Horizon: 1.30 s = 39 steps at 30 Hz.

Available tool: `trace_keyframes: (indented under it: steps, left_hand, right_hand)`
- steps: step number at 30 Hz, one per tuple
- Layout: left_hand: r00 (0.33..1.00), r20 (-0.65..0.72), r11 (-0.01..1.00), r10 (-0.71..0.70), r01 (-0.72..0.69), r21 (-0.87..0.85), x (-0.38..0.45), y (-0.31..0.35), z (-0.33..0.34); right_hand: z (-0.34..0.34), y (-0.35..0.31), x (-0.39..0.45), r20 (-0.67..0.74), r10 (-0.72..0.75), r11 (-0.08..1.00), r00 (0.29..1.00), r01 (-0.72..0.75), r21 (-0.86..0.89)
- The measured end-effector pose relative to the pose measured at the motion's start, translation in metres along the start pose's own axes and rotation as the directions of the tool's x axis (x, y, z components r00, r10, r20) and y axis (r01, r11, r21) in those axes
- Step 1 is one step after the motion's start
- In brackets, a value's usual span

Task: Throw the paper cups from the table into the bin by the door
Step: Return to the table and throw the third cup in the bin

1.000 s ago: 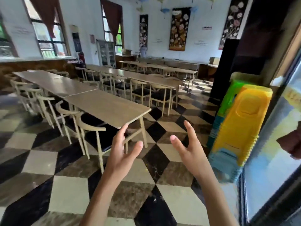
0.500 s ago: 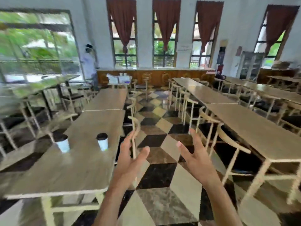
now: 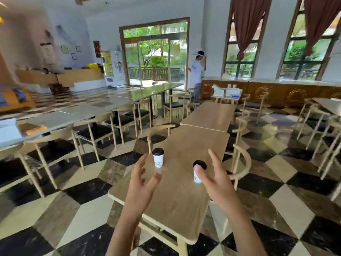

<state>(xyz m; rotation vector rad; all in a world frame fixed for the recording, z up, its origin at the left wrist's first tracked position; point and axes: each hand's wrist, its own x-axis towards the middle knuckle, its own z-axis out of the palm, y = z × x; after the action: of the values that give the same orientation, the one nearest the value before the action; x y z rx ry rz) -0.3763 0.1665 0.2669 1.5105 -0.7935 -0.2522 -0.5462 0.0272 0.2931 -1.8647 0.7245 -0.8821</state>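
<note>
Two white paper cups with black lids stand upright on a light wooden table (image 3: 177,204) in front of me. The left cup (image 3: 158,157) sits near the table's left edge, just beyond the fingertips of my left hand (image 3: 143,180). The right cup (image 3: 199,171) stands partly behind the thumb of my right hand (image 3: 215,180). Both hands are raised over the near end of the table with fingers spread and hold nothing. No bin is in view.
Wooden chairs (image 3: 239,163) line both sides of the table. A long grey table row (image 3: 77,113) runs along the left. A person (image 3: 196,74) stands beside the glass door (image 3: 154,58) at the back. The floor is checkered tile.
My view has swung left across the room, from the stacked stools by the glass to the table with the cups. The table and cups are now straight ahead and close. Both hands stayed open.
</note>
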Motion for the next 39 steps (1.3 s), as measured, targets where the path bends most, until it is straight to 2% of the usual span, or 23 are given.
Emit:
trace_keyframes:
  steps: [8,12,18,25,33,39]
  left_hand:
    - [0.996,-0.083,0.997,-0.041,0.046,0.063,0.125,-0.035,0.027]
    - [0.991,-0.083,0.990,-0.101,0.108,0.092,0.170,-0.065,0.033]
    - [0.988,-0.094,0.987,-0.120,0.129,0.096,0.235,-0.120,0.037]
    - [0.966,-0.016,0.960,-0.257,0.257,0.107,0.334,-0.216,0.042]
    - [0.897,0.027,0.879,-0.442,0.427,0.211,0.430,-0.324,0.053]
    - [0.865,0.083,0.835,-0.495,0.447,0.322,0.468,-0.375,0.077]
  right_hand:
    - [0.028,0.037,0.151,0.052,-0.013,0.998,0.999,0.009,0.066]
    - [0.050,0.061,0.198,0.103,0.020,0.997,0.994,-0.027,0.072]
    - [0.091,0.100,0.262,0.144,0.075,0.996,0.987,-0.082,0.043]
    - [0.150,0.155,0.342,0.118,0.195,0.981,0.974,-0.195,-0.015]
    - [0.219,0.214,0.415,0.106,0.380,0.923,0.919,-0.371,-0.097]
    - [0.254,0.255,0.445,0.111,0.475,0.878,0.873,-0.463,-0.119]
